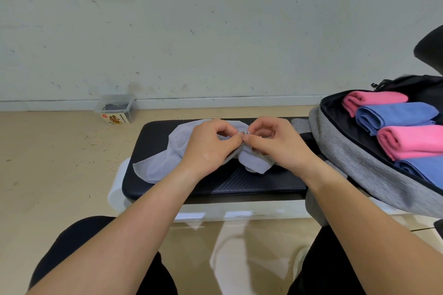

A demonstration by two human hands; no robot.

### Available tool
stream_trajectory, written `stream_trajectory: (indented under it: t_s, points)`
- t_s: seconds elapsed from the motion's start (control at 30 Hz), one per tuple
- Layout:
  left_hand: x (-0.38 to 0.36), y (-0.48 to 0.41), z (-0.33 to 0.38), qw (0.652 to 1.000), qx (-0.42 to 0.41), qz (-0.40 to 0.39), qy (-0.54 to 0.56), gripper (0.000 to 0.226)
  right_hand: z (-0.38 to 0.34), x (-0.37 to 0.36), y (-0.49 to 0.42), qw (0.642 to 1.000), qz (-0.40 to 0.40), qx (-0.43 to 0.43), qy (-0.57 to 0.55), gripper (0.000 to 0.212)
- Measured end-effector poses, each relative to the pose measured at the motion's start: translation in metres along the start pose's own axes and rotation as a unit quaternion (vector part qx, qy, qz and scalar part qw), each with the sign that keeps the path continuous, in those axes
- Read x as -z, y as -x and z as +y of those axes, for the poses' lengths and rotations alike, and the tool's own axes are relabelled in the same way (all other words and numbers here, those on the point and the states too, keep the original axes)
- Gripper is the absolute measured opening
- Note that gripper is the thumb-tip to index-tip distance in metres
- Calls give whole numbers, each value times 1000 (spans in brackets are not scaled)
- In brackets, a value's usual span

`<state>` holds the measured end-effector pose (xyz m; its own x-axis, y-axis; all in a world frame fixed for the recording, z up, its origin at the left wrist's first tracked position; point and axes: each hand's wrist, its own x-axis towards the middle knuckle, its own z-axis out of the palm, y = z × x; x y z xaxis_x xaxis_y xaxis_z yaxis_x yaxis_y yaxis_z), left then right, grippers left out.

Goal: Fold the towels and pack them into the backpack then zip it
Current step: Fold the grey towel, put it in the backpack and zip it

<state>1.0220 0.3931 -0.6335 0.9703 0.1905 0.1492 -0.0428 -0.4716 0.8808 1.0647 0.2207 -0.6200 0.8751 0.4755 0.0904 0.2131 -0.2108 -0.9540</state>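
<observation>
Your grey towel [165,160] lies crumpled on the black bench pad [251,182], straight ahead at your 12 o'clock. Your left hand [211,145] pinches its top edge between thumb and forefinger, and your right hand [275,143] pinches the same edge just beside it, so the fingertips of both hands almost meet. From that pinch the loose end spreads out toward 8 o'clock, reaching the pad's left edge, while a bunched lump sits below your right hand at 5 o'clock.

At 3 o'clock from the towel the backpack [354,158] lies unzipped on the bench's right end. Rolled towels are packed side by side in it. From far to near they are the far pink towel [376,99], the far blue towel [395,115], the near pink towel [412,141] and the near blue towel [424,170].

At 10 o'clock a clear plastic box [115,109] stands on the floor against the wall.
</observation>
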Motion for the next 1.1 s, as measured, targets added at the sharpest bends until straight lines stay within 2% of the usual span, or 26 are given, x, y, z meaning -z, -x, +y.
stream_trajectory:
  t_s: [0.2,0.3,0.4,0.5,0.67,0.8,0.87,0.97,1.1]
  points:
    - [11,10,4,999,-36,-21,6,14,-8,-10,-5,997,35,7,63,7]
    - [19,17,15,998,0,-19,53,26,-23,-10,-6,994,36,32,99,9]
    - [28,22,27,995,47,-21,89,6,-43,-10,-9,996,37,21,83,12]
    - [34,25,36,987,69,-17,144,17,-64,-14,-15,997,39,0,71,13]
    - [45,18,37,996,22,37,76,5,-84,-16,-27,987,18,14,156,15]
    - [62,11,39,989,-57,130,-31,6,-89,-8,-31,961,-8,52,272,11]
    - [69,6,41,985,-89,146,-40,4,-94,-6,-33,947,-10,80,311,8]
    - [70,2,40,992,-81,94,8,2,-103,-4,-39,944,17,119,308,9]
    - [71,-2,34,995,-49,2,92,11,-113,-6,-45,949,25,136,282,12]
